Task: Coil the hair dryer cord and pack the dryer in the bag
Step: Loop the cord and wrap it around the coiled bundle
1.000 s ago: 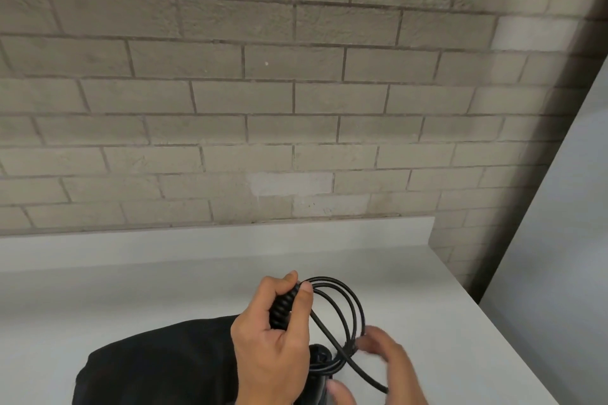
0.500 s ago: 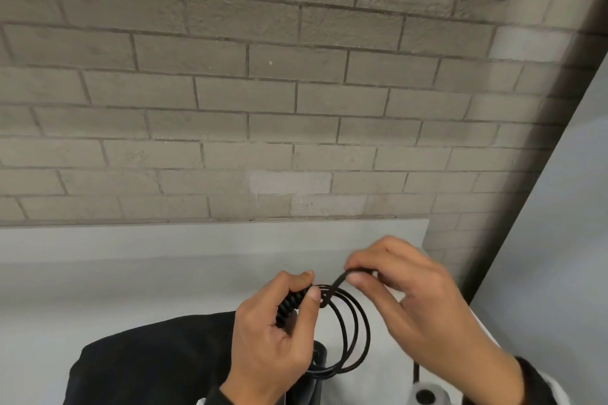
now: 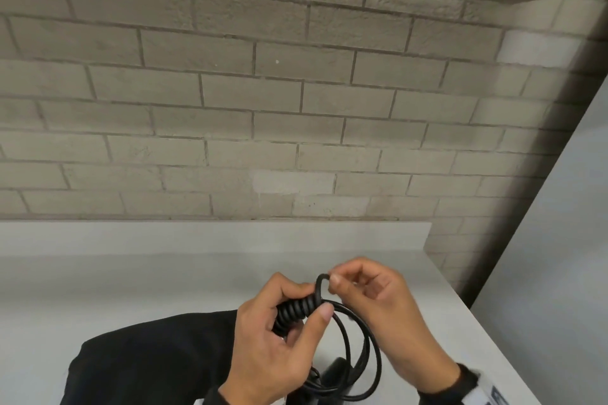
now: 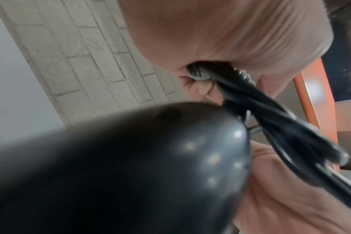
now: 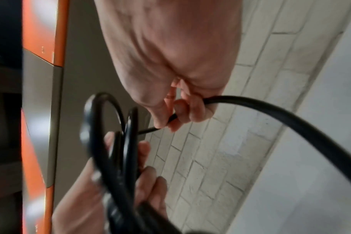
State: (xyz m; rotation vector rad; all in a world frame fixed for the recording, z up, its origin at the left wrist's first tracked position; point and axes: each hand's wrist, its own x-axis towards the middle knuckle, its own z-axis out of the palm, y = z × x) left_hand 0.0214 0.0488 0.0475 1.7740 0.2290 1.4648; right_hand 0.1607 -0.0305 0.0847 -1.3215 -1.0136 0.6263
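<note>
My left hand (image 3: 283, 332) grips the ribbed end of the black hair dryer cord (image 3: 345, 339) together with the gathered loops, which hang below it. My right hand (image 3: 362, 289) pinches a strand of the cord (image 5: 270, 110) at the top of the coil, right beside the left thumb. The dryer's black body (image 4: 130, 166) hangs under the left hand, and part of the dryer (image 3: 335, 375) shows through the loops. A black bag (image 3: 148, 362) lies on the white counter (image 3: 131, 279) below and left of the hands.
A grey brick wall (image 3: 263, 108) rises behind the counter. A pale panel (image 3: 559, 240) stands at the right past the counter's end. An orange-edged cabinet (image 5: 40, 31) shows in the wrist views.
My right hand rose from low right of the coil to its top, bringing another turn of cord, and now pinches it close against the left hand. The left hand kept its grip.
</note>
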